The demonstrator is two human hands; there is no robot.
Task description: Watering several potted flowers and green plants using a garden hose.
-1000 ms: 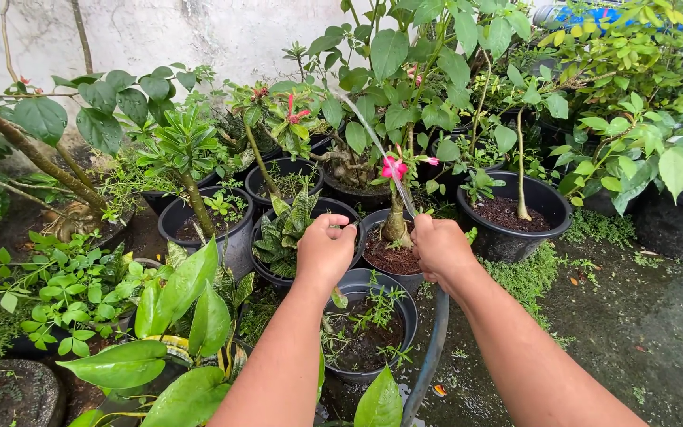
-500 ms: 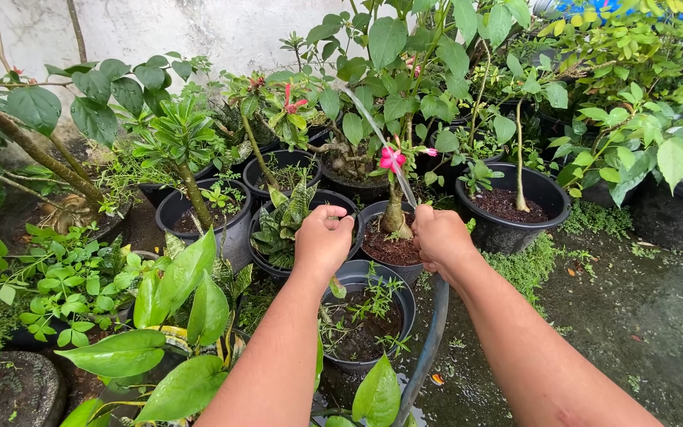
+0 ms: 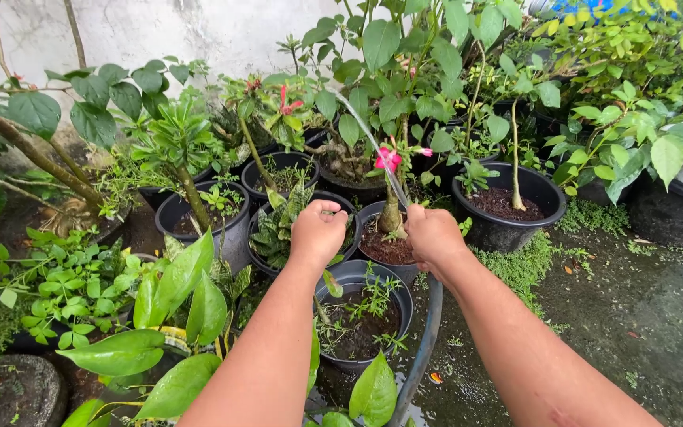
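Hose (image 3: pixel 424 348) watering step: a thin jet is sent over the pink-flowered plant (image 3: pixel 390 162).
Beside that plant's pot (image 3: pixel 373 265), the right hand (image 3: pixel 432 237) is closed around the nozzle; the left hand (image 3: pixel 318 233) is fisted, contents unclear; steady aim is needed next.

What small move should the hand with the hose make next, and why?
Probably tilt the right hand a little lower: the water jet arcs high into leaves behind the pink flower, while the near black pot just below shows bare soil. The left hand is closed above it.
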